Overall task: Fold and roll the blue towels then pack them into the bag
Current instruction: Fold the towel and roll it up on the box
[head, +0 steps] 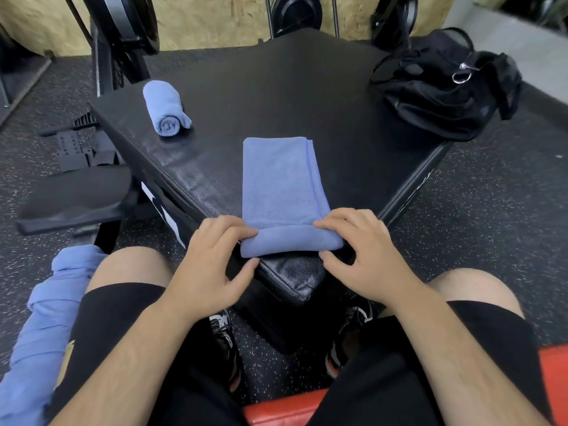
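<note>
On the pad (276,87), left hand (212,256) and right hand (362,253) fingers pinch the folded towel (279,179), its end rolled.

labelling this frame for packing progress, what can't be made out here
Head view: inside of the black bag, hidden by its own fabric; contents unknown.
Head view: blue cloth heap, cut off by the left edge and covered by the thigh; count unclear.
Head view: roll started on the folded towel, its ends covered by the left hand and right hand; turns unclear.
</note>
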